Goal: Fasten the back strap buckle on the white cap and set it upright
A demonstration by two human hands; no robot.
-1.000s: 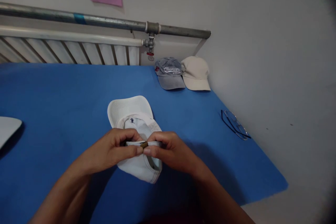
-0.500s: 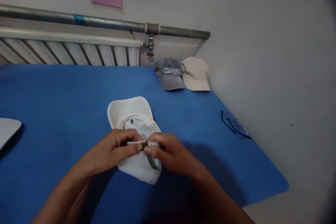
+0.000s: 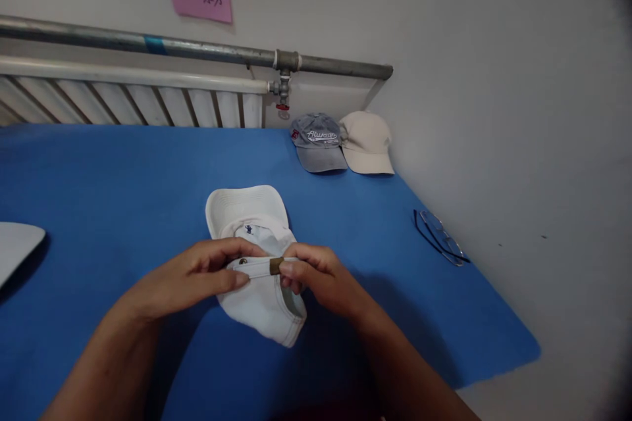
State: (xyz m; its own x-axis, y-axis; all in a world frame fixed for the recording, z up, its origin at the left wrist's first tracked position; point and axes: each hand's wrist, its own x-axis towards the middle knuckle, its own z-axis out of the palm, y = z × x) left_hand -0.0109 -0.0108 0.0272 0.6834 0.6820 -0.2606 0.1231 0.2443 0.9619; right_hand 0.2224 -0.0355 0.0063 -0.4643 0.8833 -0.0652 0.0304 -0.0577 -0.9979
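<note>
Head view: hands (image 3: pixel 205 276) (image 3: pixel 320 279) pinch the cap strap (image 3: pixel 259 268) well inside the tabletop's right edge (image 3: pixel 498 309).

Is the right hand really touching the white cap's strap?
Touching. The head view shows it: the right hand pinches the strap, with its thumb over the front, next to the brass-coloured buckle.

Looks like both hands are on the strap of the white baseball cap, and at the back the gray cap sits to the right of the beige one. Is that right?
Not quite: in the head view, the gray baseball cap sits to the left of the beige baseball cap. The left hand and right hand are indeed on the white baseball cap's strap.
</note>
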